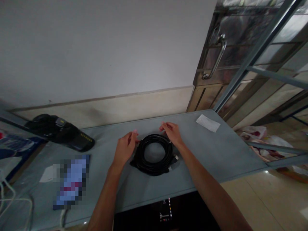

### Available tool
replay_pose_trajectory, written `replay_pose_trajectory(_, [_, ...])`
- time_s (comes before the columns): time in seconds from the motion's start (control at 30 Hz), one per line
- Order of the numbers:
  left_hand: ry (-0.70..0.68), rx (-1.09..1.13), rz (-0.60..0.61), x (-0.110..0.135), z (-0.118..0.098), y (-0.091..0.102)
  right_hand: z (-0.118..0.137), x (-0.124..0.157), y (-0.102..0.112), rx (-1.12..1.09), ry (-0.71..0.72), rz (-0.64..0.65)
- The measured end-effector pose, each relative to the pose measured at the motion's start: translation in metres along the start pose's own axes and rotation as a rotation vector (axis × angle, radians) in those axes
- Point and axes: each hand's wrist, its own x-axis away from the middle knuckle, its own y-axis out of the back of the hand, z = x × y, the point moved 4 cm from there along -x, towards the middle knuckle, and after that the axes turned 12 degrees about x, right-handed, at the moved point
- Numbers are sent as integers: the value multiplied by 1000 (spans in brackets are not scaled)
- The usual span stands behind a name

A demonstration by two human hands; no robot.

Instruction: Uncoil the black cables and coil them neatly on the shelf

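A coil of black cable (142, 163) lies on the grey tabletop, with plugs showing at its lower right side. My left hand (125, 147) is at the coil's upper left edge, thumb and fingers drawn together in a pinch. Above the coil's upper right is my right hand (171, 131), its fingers also pinched together. Whatever is between the fingertips of either hand, if anything, is too small to make out. The coil's ring looks flat on the table.
A black handheld vacuum (64, 133) lies at the back left. Nearer is a pixelated blue item (73, 181); white cables (30, 205) run at far left. A white paper piece (208, 123) is at right. A metal frame post (240, 80) rises at the table's right end.
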Motion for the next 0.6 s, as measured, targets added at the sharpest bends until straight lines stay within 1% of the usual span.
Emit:
replay_pose_trajectory(0.1, [-27,126,-66,-33,8,-3,-4,-4,10,-33,4,-65])
replay_pose_trajectory(0.17, [-8,281,-135,-43,18,-5,-7,-5,15,-54,-1,-107])
replay_pose_trajectory(0.27, [45,444,-228,-41,32,-4,-11,-7,15,-93,-10,-148])
replay_pose_trajectory(0.37, [66,499,-296,-34,40,-3,-12,-9,11,-138,-17,-137])
replay_pose_trajectory(0.47, [67,530,-311,-34,41,-6,-12,-10,7,-178,-28,-119])
replay_pose_trajectory(0.6, [50,505,-278,-38,35,-14,-12,-11,8,-221,-39,-127])
